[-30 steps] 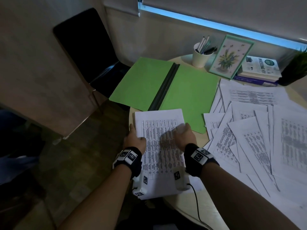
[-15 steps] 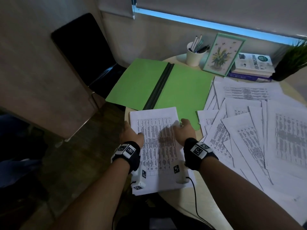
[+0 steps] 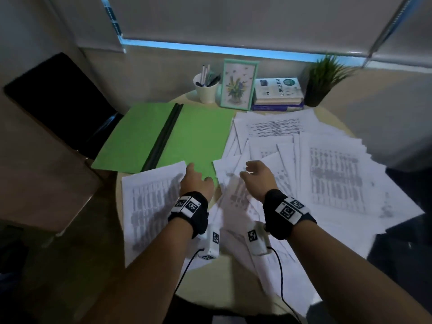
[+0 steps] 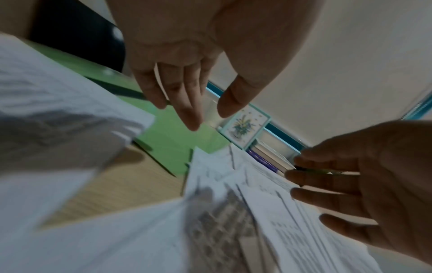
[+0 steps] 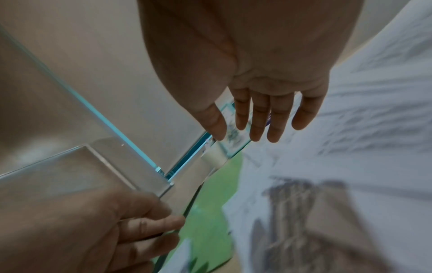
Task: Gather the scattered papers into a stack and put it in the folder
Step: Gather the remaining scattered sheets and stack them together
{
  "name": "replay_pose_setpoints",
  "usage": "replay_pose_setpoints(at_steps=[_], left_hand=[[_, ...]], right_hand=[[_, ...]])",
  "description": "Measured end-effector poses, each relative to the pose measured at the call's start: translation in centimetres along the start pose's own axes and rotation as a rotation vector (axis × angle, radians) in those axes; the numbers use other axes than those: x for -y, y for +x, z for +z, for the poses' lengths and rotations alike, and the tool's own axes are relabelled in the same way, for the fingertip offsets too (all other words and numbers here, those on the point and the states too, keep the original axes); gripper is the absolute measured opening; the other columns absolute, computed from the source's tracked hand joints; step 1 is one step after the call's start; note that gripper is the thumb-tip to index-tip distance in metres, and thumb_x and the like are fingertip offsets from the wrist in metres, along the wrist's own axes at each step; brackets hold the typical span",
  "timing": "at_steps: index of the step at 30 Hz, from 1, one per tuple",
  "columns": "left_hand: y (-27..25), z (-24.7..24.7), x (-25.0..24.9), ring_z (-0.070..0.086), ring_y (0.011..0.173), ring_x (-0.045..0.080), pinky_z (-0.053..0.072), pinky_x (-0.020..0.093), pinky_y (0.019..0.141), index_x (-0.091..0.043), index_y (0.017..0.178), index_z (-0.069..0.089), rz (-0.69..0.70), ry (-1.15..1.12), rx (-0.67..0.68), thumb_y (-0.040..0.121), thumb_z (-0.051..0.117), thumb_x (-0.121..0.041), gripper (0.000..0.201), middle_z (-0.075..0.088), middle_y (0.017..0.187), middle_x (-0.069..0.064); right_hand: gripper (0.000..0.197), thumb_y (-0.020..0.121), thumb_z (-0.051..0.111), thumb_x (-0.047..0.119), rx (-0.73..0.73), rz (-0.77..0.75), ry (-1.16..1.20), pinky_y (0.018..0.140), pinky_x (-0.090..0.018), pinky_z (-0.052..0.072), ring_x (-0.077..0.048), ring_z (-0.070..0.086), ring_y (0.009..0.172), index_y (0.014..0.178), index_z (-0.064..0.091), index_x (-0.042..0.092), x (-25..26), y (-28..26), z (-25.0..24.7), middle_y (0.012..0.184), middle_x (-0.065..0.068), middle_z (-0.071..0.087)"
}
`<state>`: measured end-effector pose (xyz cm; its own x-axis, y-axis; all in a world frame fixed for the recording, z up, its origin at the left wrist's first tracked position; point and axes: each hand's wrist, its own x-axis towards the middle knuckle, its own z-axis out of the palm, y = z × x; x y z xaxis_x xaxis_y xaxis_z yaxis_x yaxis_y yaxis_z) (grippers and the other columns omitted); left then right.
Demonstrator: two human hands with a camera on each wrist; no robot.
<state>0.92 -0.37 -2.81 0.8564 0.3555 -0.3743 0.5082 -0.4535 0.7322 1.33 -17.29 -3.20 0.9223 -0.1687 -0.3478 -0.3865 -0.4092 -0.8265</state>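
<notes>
- Left hand (image 3: 196,181) hangs above the near edge of the folder (image 3: 201,136), just right of the stack (image 3: 149,206); its grip is slack, fingers (image 4: 187,103) straight and together, thumb apart, holding nothing.
- Right hand (image 3: 259,177) hangs over the near-left part of the scattered papers (image 3: 327,174); its grip is also slack, fingers (image 5: 259,118) straight and slightly spread, nothing in it. Whether either hand touches paper below cannot be told.
- The stack lies flat on the table (image 3: 224,277) at the near left, its far corner overlapping the folder's near edge.
- The folder lies open and flat, green with a dark spine, at the far left of the table, part of it overhanging the table edge.
- The scattered papers overlap each other across the right half of the table, their left edge touching the folder.
- At the far rim stand a cup (image 3: 205,90) of pens, a framed picture (image 3: 239,86), books (image 3: 278,94) and a plant (image 3: 325,78).
- A dark chair (image 3: 60,99) stands left of the table.
</notes>
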Motion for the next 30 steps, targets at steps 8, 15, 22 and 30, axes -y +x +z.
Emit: replay_pose_setpoints(at_steps=[8,15,22,30], left_hand=[[-3.3,11.0,-5.0,0.061,0.103,0.029,0.05,0.032,0.082,-0.02,0.145,0.03,0.008,0.019,0.37,0.093,0.054,-0.015,0.058,0.059,0.119,0.007],[-5.6,17.2,-7.0,0.046,0.129,0.024,0.037,0.025,0.091,-0.021,0.153,0.007,-0.01,0.066,0.547,0.093,0.059,-0.025,0.08,0.043,0.147,0.003],[-5.9,21.7,-9.1,0.039,0.134,0.031,0.04,0.041,0.104,-0.017,0.153,-0.002,-0.208,-0.05,0.55,0.083,0.072,-0.032,0.104,0.025,0.155,0.01],[-6.2,21.9,-7.9,0.06,0.105,0.023,0.044,0.026,0.084,-0.013,0.126,0.056,-0.022,0.131,0.475,0.089,0.066,-0.021,0.038,0.064,0.121,0.002]], right_hand=[[0.048,0.09,0.061,0.025,-0.389,0.28,-0.004,0.098,-0.036,0.042,-0.032,0.054,0.118,0.135,0.046,0.014,-10.8,1.3,-15.5,0.136,-0.011,0.053],[0.105,0.064,0.088,0.034,-0.484,0.459,-0.306,0.107,-0.058,0.033,-0.032,0.039,0.135,0.146,0.026,0.011,-16.8,1.3,-21.8,0.147,-0.011,0.037],[0.103,0.045,0.09,0.05,-0.215,0.416,-0.587,0.102,-0.058,0.036,-0.031,0.032,0.129,0.127,0.033,0.025,-17.9,1.3,-20.3,0.14,-0.007,0.031],[0.112,0.064,0.083,0.05,-0.357,0.256,-0.347,0.112,-0.052,0.027,-0.025,0.034,0.138,0.15,0.018,0.02,-18.4,0.3,-19.4,0.153,-0.005,0.03]])
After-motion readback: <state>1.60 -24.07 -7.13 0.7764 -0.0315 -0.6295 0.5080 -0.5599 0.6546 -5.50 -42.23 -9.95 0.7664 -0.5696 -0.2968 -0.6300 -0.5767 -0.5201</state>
